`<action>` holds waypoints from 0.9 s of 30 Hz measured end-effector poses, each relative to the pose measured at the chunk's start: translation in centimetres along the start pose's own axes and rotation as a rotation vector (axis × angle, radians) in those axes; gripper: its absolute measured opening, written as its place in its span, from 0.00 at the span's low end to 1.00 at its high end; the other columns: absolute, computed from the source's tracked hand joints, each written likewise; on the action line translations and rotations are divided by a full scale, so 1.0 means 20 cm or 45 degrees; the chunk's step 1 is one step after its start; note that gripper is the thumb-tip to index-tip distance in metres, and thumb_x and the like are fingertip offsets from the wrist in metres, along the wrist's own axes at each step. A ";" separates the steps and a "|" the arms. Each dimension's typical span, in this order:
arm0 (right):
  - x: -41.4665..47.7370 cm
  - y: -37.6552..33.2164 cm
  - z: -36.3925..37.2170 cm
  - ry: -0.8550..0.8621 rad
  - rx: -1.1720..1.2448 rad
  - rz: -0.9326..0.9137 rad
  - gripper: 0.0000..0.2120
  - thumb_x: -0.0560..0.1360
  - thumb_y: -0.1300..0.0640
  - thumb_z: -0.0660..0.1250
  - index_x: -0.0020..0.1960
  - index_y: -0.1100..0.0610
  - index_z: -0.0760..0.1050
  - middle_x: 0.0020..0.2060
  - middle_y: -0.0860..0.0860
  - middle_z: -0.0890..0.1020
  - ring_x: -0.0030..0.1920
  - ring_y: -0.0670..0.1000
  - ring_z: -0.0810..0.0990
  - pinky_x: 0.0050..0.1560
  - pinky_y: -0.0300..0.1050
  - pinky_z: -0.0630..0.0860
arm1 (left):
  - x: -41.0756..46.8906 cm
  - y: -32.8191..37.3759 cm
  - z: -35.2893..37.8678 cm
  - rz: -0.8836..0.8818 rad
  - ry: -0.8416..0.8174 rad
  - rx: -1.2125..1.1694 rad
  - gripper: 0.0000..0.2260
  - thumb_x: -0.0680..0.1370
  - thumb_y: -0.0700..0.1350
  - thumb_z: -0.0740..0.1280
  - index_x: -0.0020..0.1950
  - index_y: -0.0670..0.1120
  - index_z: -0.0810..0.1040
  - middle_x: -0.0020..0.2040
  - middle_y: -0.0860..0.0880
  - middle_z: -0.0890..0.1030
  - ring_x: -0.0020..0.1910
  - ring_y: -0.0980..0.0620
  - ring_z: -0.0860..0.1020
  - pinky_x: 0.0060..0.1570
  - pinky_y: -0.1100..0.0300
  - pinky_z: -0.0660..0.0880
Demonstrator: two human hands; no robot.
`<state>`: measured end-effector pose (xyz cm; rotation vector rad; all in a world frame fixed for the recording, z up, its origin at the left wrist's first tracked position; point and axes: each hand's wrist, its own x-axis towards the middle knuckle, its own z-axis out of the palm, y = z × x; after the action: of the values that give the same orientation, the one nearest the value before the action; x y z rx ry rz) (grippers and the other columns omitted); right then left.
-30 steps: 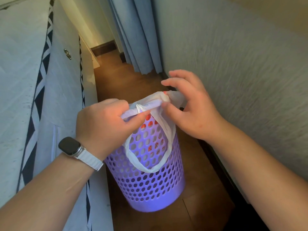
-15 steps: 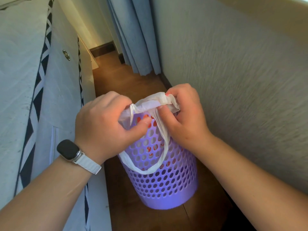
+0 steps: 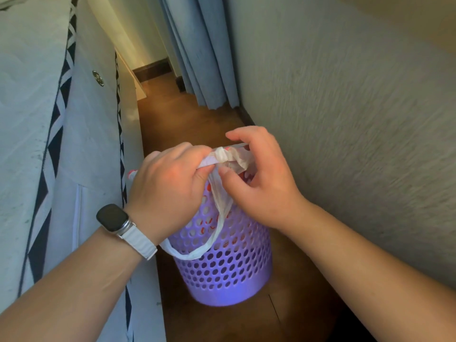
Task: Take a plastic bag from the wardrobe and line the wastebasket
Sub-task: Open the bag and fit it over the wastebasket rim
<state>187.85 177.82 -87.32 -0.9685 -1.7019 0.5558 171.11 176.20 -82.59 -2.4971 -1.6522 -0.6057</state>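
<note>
A purple perforated wastebasket (image 3: 229,275) stands on the wooden floor between a mattress and a wall. A white plastic bag (image 3: 227,156) with red print sits in it, and the red print shows through the holes. One bag handle (image 3: 212,243) loops down over the basket's front. My left hand (image 3: 167,191), with a watch on the wrist, grips the bunched bag at the basket's rim. My right hand (image 3: 261,178) pinches the same bunched plastic from the right, fingers curled over it. The basket's rim is hidden behind both hands.
An upright mattress (image 3: 56,149) with a black-and-white trim closes off the left side. A textured wall (image 3: 345,119) runs along the right. Blue curtains (image 3: 202,58) hang at the far end of the narrow wooden floor strip (image 3: 187,119).
Both hands kept working the bunched bag top over the basket. The right fingers closed on the plastic, then spread a little, and the plastic between the hands looks tighter, like a knot.
</note>
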 end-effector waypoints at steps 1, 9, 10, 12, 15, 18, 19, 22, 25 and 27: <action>0.01 0.01 -0.02 -0.028 0.047 0.021 0.18 0.73 0.51 0.65 0.60 0.59 0.74 0.54 0.47 0.74 0.57 0.50 0.75 0.59 0.45 0.72 | 0.00 -0.01 0.00 -0.004 0.005 0.007 0.10 0.80 0.48 0.60 0.51 0.45 0.79 0.39 0.48 0.77 0.37 0.43 0.76 0.36 0.50 0.71; 0.05 0.16 -0.09 -0.128 0.073 0.157 0.21 0.73 0.44 0.65 0.56 0.59 0.80 0.56 0.51 0.79 0.59 0.49 0.77 0.63 0.38 0.69 | 0.00 -0.01 -0.02 0.034 0.094 -0.033 0.13 0.80 0.48 0.59 0.49 0.44 0.80 0.38 0.49 0.77 0.37 0.44 0.75 0.37 0.56 0.63; 0.05 0.16 -0.09 -0.126 0.066 0.138 0.21 0.73 0.44 0.66 0.56 0.59 0.80 0.56 0.52 0.79 0.59 0.50 0.77 0.63 0.41 0.70 | 0.00 -0.01 -0.02 0.019 0.106 -0.053 0.12 0.80 0.48 0.59 0.49 0.43 0.80 0.39 0.49 0.78 0.37 0.43 0.75 0.37 0.55 0.64; 0.05 0.16 -0.09 -0.110 0.055 0.109 0.19 0.73 0.46 0.67 0.56 0.59 0.79 0.55 0.52 0.79 0.58 0.51 0.78 0.63 0.45 0.72 | 0.00 -0.02 -0.02 -0.008 0.119 -0.091 0.12 0.79 0.49 0.59 0.49 0.44 0.80 0.40 0.48 0.79 0.38 0.44 0.76 0.37 0.54 0.68; 0.05 0.13 -0.08 -0.051 0.023 0.098 0.14 0.74 0.48 0.67 0.51 0.58 0.78 0.49 0.50 0.79 0.53 0.51 0.77 0.58 0.50 0.74 | 0.00 -0.01 -0.02 -0.038 0.146 -0.159 0.11 0.79 0.48 0.60 0.49 0.45 0.80 0.41 0.50 0.79 0.39 0.48 0.75 0.39 0.55 0.69; 0.04 0.09 -0.06 0.053 -0.058 0.083 0.10 0.74 0.51 0.65 0.45 0.58 0.74 0.42 0.51 0.76 0.44 0.51 0.74 0.50 0.56 0.73 | 0.00 0.01 -0.04 -0.033 0.162 -0.242 0.11 0.78 0.49 0.61 0.49 0.44 0.80 0.40 0.51 0.79 0.39 0.52 0.74 0.38 0.55 0.70; 0.03 0.07 -0.05 0.088 -0.089 0.065 0.09 0.74 0.52 0.64 0.44 0.58 0.72 0.40 0.51 0.75 0.43 0.51 0.72 0.51 0.58 0.72 | 0.00 0.02 -0.04 -0.029 0.160 -0.252 0.12 0.77 0.50 0.62 0.49 0.44 0.80 0.40 0.50 0.79 0.39 0.52 0.75 0.38 0.54 0.72; 0.03 0.03 -0.04 0.168 -0.173 0.020 0.08 0.74 0.51 0.64 0.44 0.56 0.71 0.40 0.48 0.72 0.43 0.49 0.70 0.54 0.63 0.71 | 0.00 0.04 -0.06 0.009 0.163 -0.203 0.17 0.76 0.55 0.62 0.50 0.43 0.81 0.41 0.48 0.80 0.40 0.48 0.78 0.39 0.52 0.73; 0.03 0.00 -0.03 0.220 -0.248 -0.005 0.09 0.74 0.50 0.64 0.43 0.55 0.71 0.39 0.47 0.71 0.43 0.47 0.68 0.53 0.61 0.71 | 0.01 0.06 -0.08 0.034 0.231 -0.087 0.21 0.76 0.58 0.63 0.53 0.42 0.81 0.47 0.45 0.81 0.46 0.45 0.79 0.46 0.53 0.70; 0.03 -0.03 -0.01 0.239 -0.280 -0.012 0.09 0.74 0.49 0.64 0.43 0.55 0.71 0.39 0.48 0.71 0.43 0.47 0.67 0.54 0.61 0.70 | 0.01 0.08 -0.09 0.035 0.277 -0.002 0.20 0.77 0.56 0.63 0.57 0.42 0.80 0.52 0.44 0.81 0.51 0.44 0.79 0.50 0.51 0.69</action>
<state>187.88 177.95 -86.53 -1.1311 -1.6196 0.2647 172.21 175.25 -80.69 -2.3529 -1.5370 -0.8419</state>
